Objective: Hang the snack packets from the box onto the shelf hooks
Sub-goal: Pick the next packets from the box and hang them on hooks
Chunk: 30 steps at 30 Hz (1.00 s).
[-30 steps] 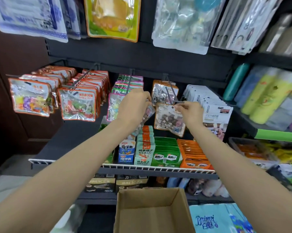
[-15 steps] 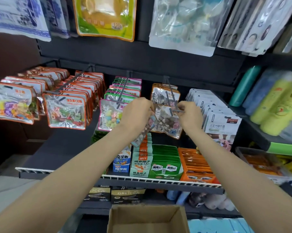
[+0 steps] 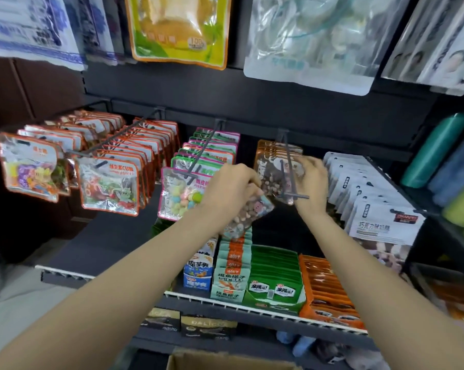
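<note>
Clear-fronted snack packets (image 3: 248,213) are gripped in the curled left hand (image 3: 229,189), hanging just below it. Beside it, another packet (image 3: 275,180) on the hook (image 3: 292,180) is pinched by the right hand (image 3: 312,180). Cardboard box (image 3: 225,363) lies well below both.

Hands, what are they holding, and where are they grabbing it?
The left hand grips a clear snack packet by its upper end. The right hand holds the top edge of a packet on the hook, among the orange-edged packets.
</note>
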Motion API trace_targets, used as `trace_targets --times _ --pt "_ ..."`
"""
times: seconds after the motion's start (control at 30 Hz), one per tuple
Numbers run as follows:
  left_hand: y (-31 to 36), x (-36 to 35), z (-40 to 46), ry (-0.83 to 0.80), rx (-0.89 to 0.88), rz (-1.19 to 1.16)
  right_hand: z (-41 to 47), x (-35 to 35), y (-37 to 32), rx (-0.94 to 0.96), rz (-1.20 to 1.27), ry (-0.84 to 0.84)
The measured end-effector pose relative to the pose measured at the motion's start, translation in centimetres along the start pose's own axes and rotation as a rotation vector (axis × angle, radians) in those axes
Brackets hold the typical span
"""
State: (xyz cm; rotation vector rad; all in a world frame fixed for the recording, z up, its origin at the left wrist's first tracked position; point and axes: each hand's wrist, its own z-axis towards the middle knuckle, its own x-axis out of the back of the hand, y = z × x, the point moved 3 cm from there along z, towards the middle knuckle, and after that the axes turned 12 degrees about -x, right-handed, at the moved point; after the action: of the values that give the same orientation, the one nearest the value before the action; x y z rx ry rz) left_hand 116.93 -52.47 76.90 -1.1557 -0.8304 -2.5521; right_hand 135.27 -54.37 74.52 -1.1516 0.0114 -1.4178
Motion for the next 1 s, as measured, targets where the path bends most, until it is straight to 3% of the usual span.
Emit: trace_targets --times 0.1,0.23,0.3,0.47,0.53,0.6,0.7,1.0 --pt "0.3 -0.1 -1.0 -0.035 -0.007 -0.089 -4.4 2.3 0.3 -0.076 0.104 -0.056" --pt "1.7 0.7 -2.6 -0.075 -0.048 -0.182 -10.4 4.4 -1.6 -0.198 0.295 -0.571" --pt "2.5 1.0 -3.3 -0.082 -0.044 -0.231 -12.3 5.0 -2.3 -0.195 0.319 -0.689" --pt "3.1 1.5 -4.8 0.059 0.046 -0.42 -14.1 6.6 -1.8 -0.201 0.338 -0.37" --pt "2.6 1.2 -5.6 0.052 0.043 -0.328 -14.6 7.5 -1.2 -0.28 0.438 -0.287" --pt "2.1 0.6 -6.7 -0.061 0.049 -0.246 -15.1 8.1 -0.9 -0.336 0.541 -0.282" --pt "2.4 -0.4 -7.6 -0.176 0.041 -0.404 -15.1 7.8 -0.6 -0.291 0.587 -0.307" --pt "2.3 -2.6 -5.7 -0.098 0.013 -0.341 -13.6 6.8 -0.5 -0.19 0.408 -0.318"
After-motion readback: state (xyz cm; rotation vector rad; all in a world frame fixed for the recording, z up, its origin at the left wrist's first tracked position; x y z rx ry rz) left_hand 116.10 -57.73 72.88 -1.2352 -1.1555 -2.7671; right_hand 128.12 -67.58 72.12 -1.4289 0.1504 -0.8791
